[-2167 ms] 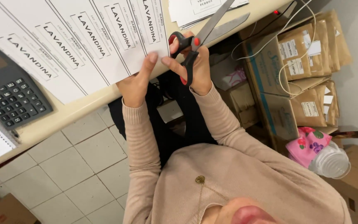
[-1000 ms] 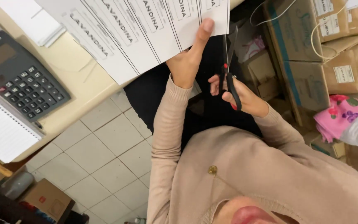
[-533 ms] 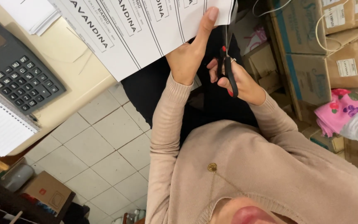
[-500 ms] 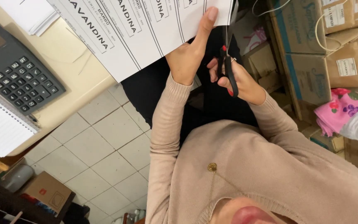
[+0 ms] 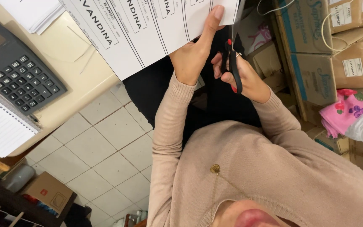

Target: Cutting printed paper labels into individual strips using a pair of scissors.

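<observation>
A white sheet (image 5: 148, 25) printed with rows of black-lined labels hangs over the desk edge at the top. My left hand (image 5: 192, 56) pinches its lower right part, thumb on top of the paper. My right hand (image 5: 251, 82) is just to the right, fingers through the handles of black scissors (image 5: 233, 59). The blades point up along the sheet's right edge, and their tips are cut off by the frame's top.
A beige desk (image 5: 68, 46) carries a dark calculator (image 5: 15, 71), a spiral notebook (image 5: 1, 126) and a paper stack (image 5: 30, 10). Cardboard boxes (image 5: 311, 54) and a pink flowered cloth (image 5: 345, 111) stand at the right. Tiled floor (image 5: 106, 147) and a small box (image 5: 49, 193) lie below.
My right hand has lifted the scissors closer to the sheet's right edge. The left hand has kept its hold on the paper, and the view has drifted slightly.
</observation>
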